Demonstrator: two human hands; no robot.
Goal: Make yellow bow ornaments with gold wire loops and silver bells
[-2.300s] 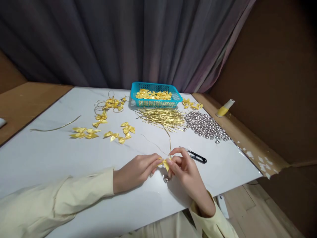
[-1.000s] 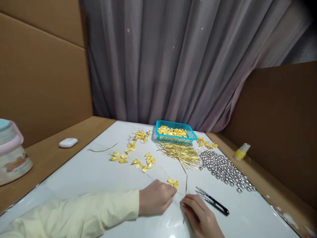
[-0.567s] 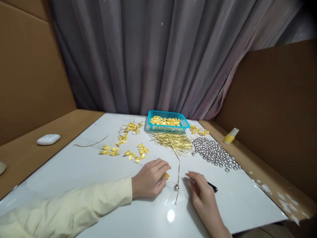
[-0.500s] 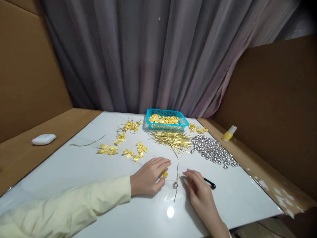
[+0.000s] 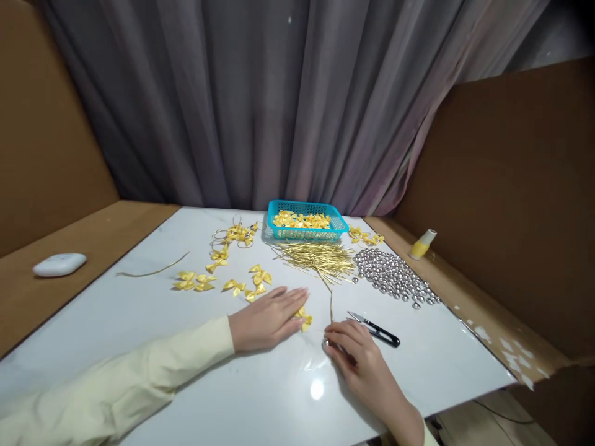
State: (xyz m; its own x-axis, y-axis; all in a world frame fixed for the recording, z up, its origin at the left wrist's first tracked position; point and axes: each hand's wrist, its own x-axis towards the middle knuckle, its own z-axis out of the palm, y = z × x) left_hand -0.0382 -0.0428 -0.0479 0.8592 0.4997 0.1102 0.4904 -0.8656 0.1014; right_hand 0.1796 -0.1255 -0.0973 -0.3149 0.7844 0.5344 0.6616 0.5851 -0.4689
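Note:
My left hand lies flat on the white table, fingers stretched out together over the edge of a yellow ribbon bow. Part of that bow is under the fingers. My right hand is closed at the fingertips on a small round silver bead. A gold wire tie runs from the pile down to those fingertips, where its lower end is hidden. Just right of the right hand rest black-handled thread snips, blades pointing to the back left.
Behind the hands lie a heap of gold ties, a blue basket of yellow bows and a spread of silver beads. Loose bows lie left, with a single tie. A thread spool and white case stand at the sides.
My right hand has moved left and closed on the silver bead. The left fingers have flattened, showing more of the bow. The snips are now uncovered. The whole view has shifted slightly.

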